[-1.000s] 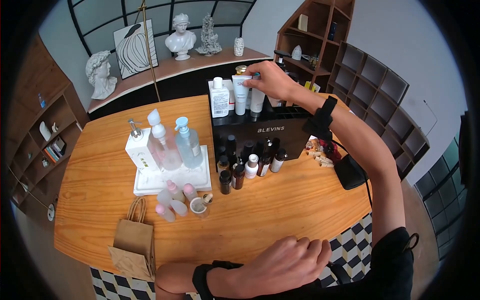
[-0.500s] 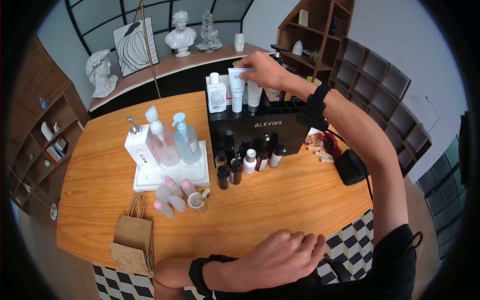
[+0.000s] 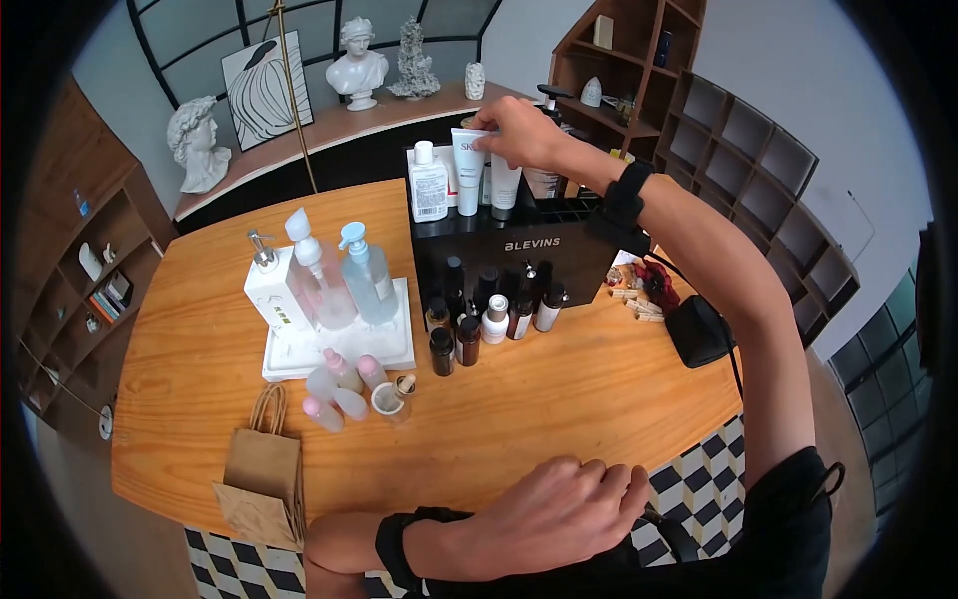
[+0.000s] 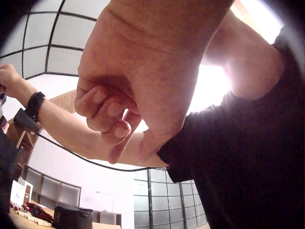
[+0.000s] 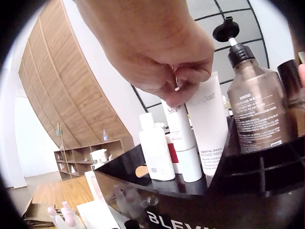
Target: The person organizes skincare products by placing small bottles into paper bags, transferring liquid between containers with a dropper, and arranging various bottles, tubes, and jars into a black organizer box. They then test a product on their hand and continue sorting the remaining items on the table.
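At the top of a slim white squeeze tube (image 3: pixel 466 180), my right hand (image 3: pixel 524 138) pinches with thumb and fingers. The tube stands cap down on the front ledge of a black cosmetics organizer (image 3: pixel 479 262) lettered BLEVINS. To its left is a white bottle (image 5: pixel 156 150) with a white cap. A wider white tube (image 5: pixel 208 124) stands close on its right, partly behind my hand in the head view. My left hand (image 3: pixel 549 519) hangs before the table's near edge, fingers loosely curled and holding nothing, as the left wrist view shows.
Several small dark bottles (image 3: pixel 467 339) stand before the organizer. A white tray (image 3: pixel 339 359) carries pump bottles, with small pink-capped bottles (image 3: pixel 341 371) by its front. A brown paper bag (image 3: pixel 261 469) lies at the near left; a black pouch (image 3: pixel 699 331) sits at the right edge.
The head view has shifted slightly, so the table scene sits a little higher and further left. My right hand stays at the tube's top, and my left hand has barely moved.
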Tool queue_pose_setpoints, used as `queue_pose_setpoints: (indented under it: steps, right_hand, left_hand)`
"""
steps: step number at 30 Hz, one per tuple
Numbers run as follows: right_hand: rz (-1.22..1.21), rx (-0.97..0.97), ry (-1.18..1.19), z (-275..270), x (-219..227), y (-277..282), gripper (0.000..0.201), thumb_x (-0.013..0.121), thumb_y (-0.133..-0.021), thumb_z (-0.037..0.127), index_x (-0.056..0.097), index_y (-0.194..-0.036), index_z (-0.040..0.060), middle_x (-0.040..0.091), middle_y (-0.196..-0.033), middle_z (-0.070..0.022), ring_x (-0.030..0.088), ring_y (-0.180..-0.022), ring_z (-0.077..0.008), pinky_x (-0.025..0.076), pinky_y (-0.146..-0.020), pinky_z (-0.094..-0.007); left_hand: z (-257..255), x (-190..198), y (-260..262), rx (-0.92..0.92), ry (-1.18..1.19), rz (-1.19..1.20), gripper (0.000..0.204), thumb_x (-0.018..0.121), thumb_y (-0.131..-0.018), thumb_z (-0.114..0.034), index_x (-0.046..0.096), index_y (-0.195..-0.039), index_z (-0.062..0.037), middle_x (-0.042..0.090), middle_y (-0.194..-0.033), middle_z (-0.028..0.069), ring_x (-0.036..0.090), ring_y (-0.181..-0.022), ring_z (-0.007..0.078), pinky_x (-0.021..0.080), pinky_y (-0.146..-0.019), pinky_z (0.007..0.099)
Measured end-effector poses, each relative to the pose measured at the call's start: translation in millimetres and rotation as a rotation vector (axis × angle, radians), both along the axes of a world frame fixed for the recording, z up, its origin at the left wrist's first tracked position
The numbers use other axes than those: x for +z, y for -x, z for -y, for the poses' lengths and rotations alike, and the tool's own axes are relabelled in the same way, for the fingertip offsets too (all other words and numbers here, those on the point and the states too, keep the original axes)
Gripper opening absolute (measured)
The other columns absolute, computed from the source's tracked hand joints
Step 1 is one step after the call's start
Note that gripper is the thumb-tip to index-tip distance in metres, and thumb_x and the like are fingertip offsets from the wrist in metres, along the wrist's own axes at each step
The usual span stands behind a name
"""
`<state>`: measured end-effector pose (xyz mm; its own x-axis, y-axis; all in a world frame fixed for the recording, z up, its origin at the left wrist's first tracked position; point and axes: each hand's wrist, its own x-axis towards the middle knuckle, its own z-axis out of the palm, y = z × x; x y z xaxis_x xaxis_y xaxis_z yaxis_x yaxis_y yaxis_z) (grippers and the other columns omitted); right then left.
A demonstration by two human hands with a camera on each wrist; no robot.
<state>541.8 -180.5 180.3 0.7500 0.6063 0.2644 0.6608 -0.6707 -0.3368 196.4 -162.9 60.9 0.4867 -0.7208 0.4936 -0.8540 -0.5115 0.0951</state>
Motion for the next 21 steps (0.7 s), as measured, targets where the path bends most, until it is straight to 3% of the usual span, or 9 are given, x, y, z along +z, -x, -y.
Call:
queue_pose_setpoints:
  steps: [2, 4, 8, 12, 21]
  right_hand:
    - [-0.008, 0.008, 0.009, 2, -1, 2, 0.036, 0.078, -0.093, 0.022, 0.077, -0.127, 0.0082, 0.079, -0.115, -0.0175, 0.075, -0.107, -0.0328, 0.058, -0.096, -0.0446]
    - [0.184, 0.054, 0.012, 6, -5, 6, 0.037, 0.077, -0.094, 0.022, 0.076, -0.128, 0.0074, 0.078, -0.119, -0.0166, 0.075, -0.111, -0.033, 0.058, -0.099, -0.0446]
    - [0.345, 0.135, 0.008, 15, -2, 7, 0.036, 0.073, -0.094, 0.018, 0.074, -0.129, 0.0085, 0.077, -0.122, -0.0151, 0.071, -0.119, -0.0347, 0.056, -0.104, -0.0458]
    - [0.531, 0.116, 0.073, 26, -7, 13, 0.033, 0.072, -0.095, 0.013, 0.073, -0.128, 0.0109, 0.075, -0.121, -0.0112, 0.07, -0.115, -0.0343, 0.056, -0.102, -0.0462]
    - [0.498, 0.089, 0.093, 37, -14, 8, 0.033, 0.071, -0.093, 0.011, 0.073, -0.126, 0.0067, 0.075, -0.119, -0.0141, 0.073, -0.109, -0.034, 0.058, -0.097, -0.0454]
  left_hand:
    - [-1, -1, -1, -0.02, 0.01, 0.015, 0.036, 0.074, -0.098, -0.029, 0.072, -0.112, 0.0044, 0.064, -0.082, 0.0064, 0.067, -0.063, 0.0161, 0.055, -0.056, 0.0295]
    - [0, -2, -2, -0.011, 0.04, -0.003, 0.036, 0.074, -0.098, -0.029, 0.072, -0.112, 0.0044, 0.064, -0.081, 0.0063, 0.066, -0.062, 0.0162, 0.054, -0.055, 0.0295]
    - [1, -4, -3, -0.024, 0.007, -0.022, 0.035, 0.074, -0.098, -0.028, 0.072, -0.111, 0.0046, 0.064, -0.08, 0.006, 0.066, -0.062, 0.0158, 0.054, -0.054, 0.0295]
    - [3, -7, -4, -0.011, 0.013, 0.021, 0.035, 0.074, -0.098, -0.028, 0.072, -0.109, 0.0052, 0.063, -0.079, 0.0059, 0.066, -0.062, 0.0155, 0.053, -0.053, 0.0293]
    - [4, -8, -6, -0.022, -0.001, 0.02, 0.035, 0.074, -0.098, -0.028, 0.072, -0.109, 0.0059, 0.063, -0.079, 0.006, 0.064, -0.062, 0.0156, 0.053, -0.053, 0.0292]
